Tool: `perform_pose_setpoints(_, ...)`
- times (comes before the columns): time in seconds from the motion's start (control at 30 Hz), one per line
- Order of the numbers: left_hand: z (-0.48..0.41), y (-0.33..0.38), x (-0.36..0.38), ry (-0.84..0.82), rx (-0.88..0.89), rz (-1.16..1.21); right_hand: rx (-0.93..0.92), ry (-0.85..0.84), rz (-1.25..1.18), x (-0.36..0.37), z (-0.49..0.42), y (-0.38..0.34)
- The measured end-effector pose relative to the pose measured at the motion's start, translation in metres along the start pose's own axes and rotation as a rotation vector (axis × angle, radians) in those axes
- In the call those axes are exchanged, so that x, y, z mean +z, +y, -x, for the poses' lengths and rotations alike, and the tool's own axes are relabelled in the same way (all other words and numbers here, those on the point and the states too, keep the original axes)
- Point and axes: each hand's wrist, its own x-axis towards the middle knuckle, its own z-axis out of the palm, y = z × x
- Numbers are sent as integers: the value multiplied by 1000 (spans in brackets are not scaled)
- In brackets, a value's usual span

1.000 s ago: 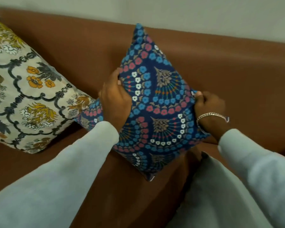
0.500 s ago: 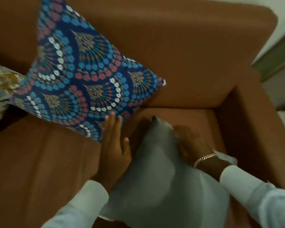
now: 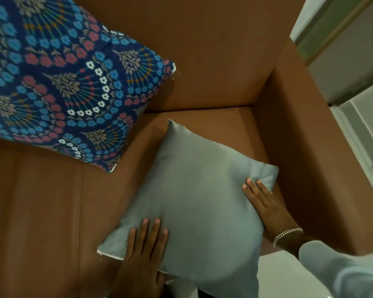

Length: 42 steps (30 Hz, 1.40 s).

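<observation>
Grey cushion (image 3: pixel 194 201), flat at sofa (image 3: pixel 41 207) seat's right end, pressed by left hand (image 3: pixel 144 250) and right hand (image 3: pixel 267 209), fingers straight; patterned cushion (image 3: pixel 58 82) already propped, grey one pending.

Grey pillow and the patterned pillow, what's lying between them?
Only bare sofa seat separates grey pillow from patterned pillow, per the head view.

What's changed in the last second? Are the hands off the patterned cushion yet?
Yes. Both hands let go of the blue patterned cushion, which they gripped a second ago, and moved down to the grey cushion. The left hand now lies flat on its near left corner, and the right hand along its right edge, fingers straight. The blue patterned cushion stays leaning on the sofa back; the grey cushion stays on the seat.
</observation>
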Motion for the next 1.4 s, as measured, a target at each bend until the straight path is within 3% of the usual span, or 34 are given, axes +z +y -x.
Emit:
perform_pose_setpoints(0.1, -35, 7, -18, 148, -175, 128, 0, 165, -197, -20, -2, -5)
perform_pose_setpoints(0.2, -75, 3, -49, 347, -159, 304, 21, 330, -295, -45, 0, -3)
perform_pose_setpoints(0.37, -141, 8, -130, 447, -194, 455, 116, 674, -613, -128, -23, 5)
perform_pose_setpoints(0.47, -208, 16, -166, 574, -271, 514, 144, 832, -589, -184, -53, 25)
perform_pose_setpoints(0.63, -321, 11, -205, 623, -308, 445, 220, 846, -363, -249, -132, 86)
perform_pose_setpoints(0.77, -391, 3, -196, 608, -472, 613, 277, 724, -247, -274, -207, 132)
perform_pose_setpoints(0.9, -418, 9, -175, 653, -583, 588, 332, 617, -207, -268, -245, 150)
perform_pose_setpoints(1.17, -369, -12, -193, 770, -498, 639, 245, 1030, -353, -268, -221, 105)
perform_pose_setpoints(1.23, -335, -30, -196, 792, -495, 564, 109, 1035, -416, -264, -206, 69)
perform_pose_setpoints(1.3, -301, -52, -203, 788, -512, 546, -139, 989, -476, -259, -191, 17)
perform_pose_setpoints(1.4, -252, -90, -213, 754, -506, 425, -339, 772, -498, -239, -189, -64)
